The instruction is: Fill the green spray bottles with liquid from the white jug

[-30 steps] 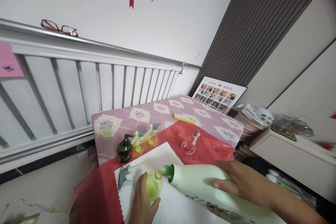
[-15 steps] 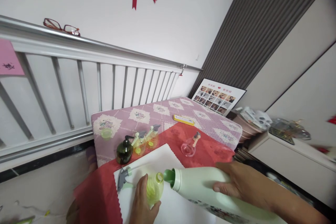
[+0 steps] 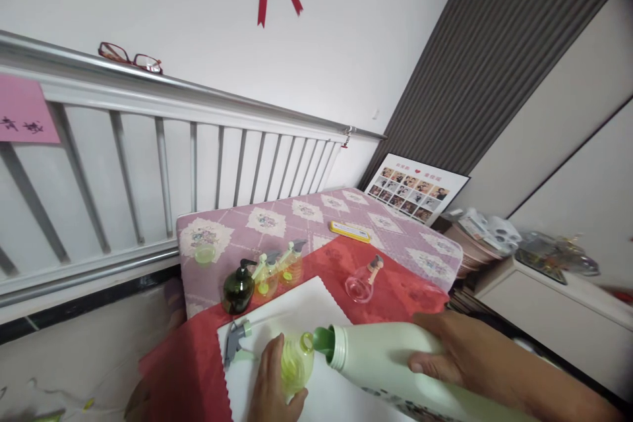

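Observation:
My left hand [image 3: 273, 386] is wrapped round a small yellow-green bottle [image 3: 297, 362] standing with its neck open on a white cloth [image 3: 291, 306]. My right hand [image 3: 465, 356] grips a large pale green detergent bottle [image 3: 390, 362], tipped on its side. Its green spout [image 3: 324, 339] touches the small bottle's mouth. A grey spray head [image 3: 235, 343] lies on the cloth just left of my left hand.
Farther back stand a dark green pump bottle [image 3: 237, 289], two small yellow spray bottles [image 3: 279, 267], a clear flask [image 3: 363, 283], a green cap [image 3: 204, 253] and a yellow box [image 3: 350, 231]. White railing [image 3: 163, 165] runs along the left; a cluttered cabinet [image 3: 534, 290] at right.
The view has tilted down slightly. The large bottle's spout has come closer and now meets the small bottle's mouth. Both hands keep their hold.

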Demonstrator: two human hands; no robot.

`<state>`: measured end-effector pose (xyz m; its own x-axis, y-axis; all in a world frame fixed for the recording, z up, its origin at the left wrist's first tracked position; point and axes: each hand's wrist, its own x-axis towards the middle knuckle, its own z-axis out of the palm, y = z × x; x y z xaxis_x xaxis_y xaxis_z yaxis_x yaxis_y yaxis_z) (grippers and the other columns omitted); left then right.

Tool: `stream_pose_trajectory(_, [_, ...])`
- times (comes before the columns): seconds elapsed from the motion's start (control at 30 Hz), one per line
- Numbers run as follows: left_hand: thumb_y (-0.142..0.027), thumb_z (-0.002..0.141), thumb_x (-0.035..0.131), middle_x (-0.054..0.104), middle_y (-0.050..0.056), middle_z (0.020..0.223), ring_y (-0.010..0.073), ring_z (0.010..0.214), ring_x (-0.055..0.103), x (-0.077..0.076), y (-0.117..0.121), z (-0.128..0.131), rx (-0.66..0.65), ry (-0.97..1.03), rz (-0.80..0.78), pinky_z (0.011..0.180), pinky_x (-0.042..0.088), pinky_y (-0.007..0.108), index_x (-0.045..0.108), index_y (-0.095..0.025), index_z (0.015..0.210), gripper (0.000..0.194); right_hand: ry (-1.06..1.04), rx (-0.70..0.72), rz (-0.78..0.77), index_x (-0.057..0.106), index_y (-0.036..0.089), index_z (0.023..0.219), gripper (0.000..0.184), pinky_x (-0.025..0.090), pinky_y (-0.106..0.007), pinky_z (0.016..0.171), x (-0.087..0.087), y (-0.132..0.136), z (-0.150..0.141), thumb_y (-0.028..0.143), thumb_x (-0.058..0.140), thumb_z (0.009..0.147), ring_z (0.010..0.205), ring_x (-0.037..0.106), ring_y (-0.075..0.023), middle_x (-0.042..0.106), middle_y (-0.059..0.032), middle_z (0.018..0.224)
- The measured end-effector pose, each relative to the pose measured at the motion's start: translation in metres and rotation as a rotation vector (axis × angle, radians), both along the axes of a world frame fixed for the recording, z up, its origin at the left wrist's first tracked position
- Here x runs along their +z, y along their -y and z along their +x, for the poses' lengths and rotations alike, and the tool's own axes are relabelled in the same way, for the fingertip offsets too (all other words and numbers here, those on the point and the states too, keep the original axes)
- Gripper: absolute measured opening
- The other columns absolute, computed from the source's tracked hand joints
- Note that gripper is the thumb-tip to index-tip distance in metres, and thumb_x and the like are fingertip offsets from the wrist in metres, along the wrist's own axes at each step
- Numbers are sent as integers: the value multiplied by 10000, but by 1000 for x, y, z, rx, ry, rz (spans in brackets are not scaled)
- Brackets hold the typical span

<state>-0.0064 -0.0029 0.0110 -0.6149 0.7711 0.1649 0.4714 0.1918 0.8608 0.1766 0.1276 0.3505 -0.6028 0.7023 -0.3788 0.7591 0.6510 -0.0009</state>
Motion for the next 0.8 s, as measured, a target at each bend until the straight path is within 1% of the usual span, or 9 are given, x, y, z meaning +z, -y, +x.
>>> stream_pose_trajectory(0.1, [-153,599,557,437,197,1494,255,1420,372,5,2,-2,-20,26,-19,1194,325,365,324,-38,1418,859,5,-6,12,649,216,921,463,454,-345,752,4,1,-3,641,508,806,858,647,-263,709,-102,978])
stream_pose_trajectory(0.27, [-193,628,560,398,192,1521,257,1438,338,9,3,-5,-82,77,-71,1209,291,373,282,-41,1445,877,36,7,-4,643,201,904,520,454,-365,729,9,4,-8,680,466,807,835,641,-281,706,-123,959])
stream_pose_trajectory(0.43, [-200,617,560,414,182,1515,251,1432,352,12,3,-4,-46,62,-71,1200,301,338,316,-42,1438,870,29,7,-3,643,204,893,506,449,-351,706,11,5,-11,674,477,803,829,644,-279,708,-118,956])
stream_pose_trajectory(0.6, [-196,621,560,432,170,1506,247,1430,354,13,4,-4,-50,53,-68,1205,292,334,330,-49,1426,850,25,21,15,635,209,875,515,431,-342,698,9,2,-8,694,479,797,803,637,-267,704,-108,929])
stream_pose_trajectory(0.7, [-190,623,561,417,171,1516,251,1436,343,15,4,-4,-62,70,-64,1209,287,346,317,-58,1430,853,41,42,28,621,203,861,522,411,-335,684,10,2,-7,698,464,809,794,631,-262,699,-112,924])
stream_pose_trajectory(0.8, [-184,630,551,414,168,1518,248,1438,341,15,5,-5,-68,87,-59,1215,281,373,294,-74,1442,859,61,27,22,614,204,854,501,399,-329,677,13,4,-10,682,471,812,808,630,-268,702,-116,933])
